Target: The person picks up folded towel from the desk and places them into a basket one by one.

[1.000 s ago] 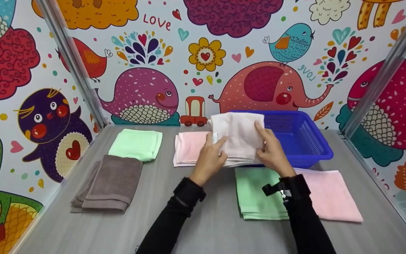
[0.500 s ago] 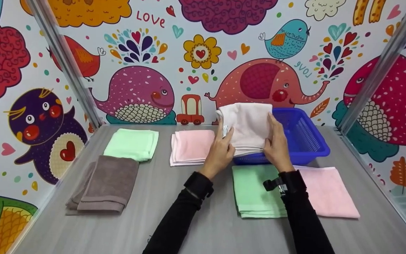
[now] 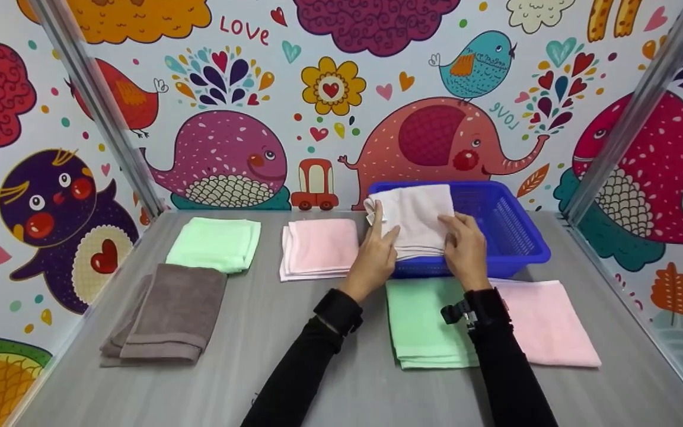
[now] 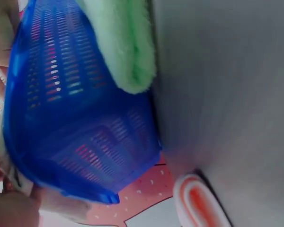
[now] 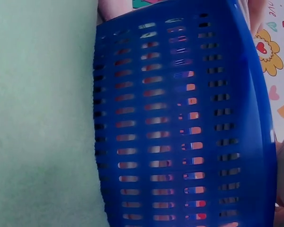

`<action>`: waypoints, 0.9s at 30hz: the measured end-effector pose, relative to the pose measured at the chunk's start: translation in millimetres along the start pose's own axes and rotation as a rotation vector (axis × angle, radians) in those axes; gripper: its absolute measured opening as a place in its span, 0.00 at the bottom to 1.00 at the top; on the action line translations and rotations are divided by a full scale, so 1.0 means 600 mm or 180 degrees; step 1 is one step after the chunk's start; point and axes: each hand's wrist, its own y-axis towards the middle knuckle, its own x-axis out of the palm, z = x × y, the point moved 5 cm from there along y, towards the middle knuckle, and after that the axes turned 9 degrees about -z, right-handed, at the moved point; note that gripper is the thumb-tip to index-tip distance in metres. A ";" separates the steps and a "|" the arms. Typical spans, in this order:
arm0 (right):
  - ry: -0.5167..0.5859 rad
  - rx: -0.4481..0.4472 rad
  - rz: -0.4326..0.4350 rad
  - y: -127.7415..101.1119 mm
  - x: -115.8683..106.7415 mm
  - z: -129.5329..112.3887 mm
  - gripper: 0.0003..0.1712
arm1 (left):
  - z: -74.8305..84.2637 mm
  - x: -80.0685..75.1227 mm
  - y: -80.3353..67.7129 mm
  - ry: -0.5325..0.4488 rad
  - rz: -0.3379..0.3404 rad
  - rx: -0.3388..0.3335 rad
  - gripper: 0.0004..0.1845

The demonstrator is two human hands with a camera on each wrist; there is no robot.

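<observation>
Cartoon-animal walls framed the grey table (image 3: 294, 356). Both hands, left hand (image 3: 375, 258) and right hand (image 3: 465, 249), pinched a folded pale-pink towel (image 3: 415, 216) over the blue basket (image 3: 510, 228) rim; lowering it inside seemed next.

- The colourful cartoon-animal wallpaper (image 3: 341, 89) carries the word "LOVE" (image 3: 244, 29) in red capitals at upper left.
- The same wallpaper carries a second, teal "LOVE" (image 3: 503, 116), printed upside down beside the red elephant (image 3: 436, 142).
</observation>
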 end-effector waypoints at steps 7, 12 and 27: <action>-0.0186 0.0115 -0.0007 0.003 -0.004 -0.001 0.21 | 0.001 0.012 0.000 0.0366 -0.0225 -0.0008 0.22; -0.0353 0.0231 -0.0313 0.006 -0.001 0.004 0.22 | 0.006 0.020 -0.002 0.0777 -0.0393 0.0074 0.22; -0.0507 0.0378 -0.1108 0.014 0.006 0.014 0.16 | 0.004 0.028 -0.004 0.1437 -0.0178 0.0124 0.26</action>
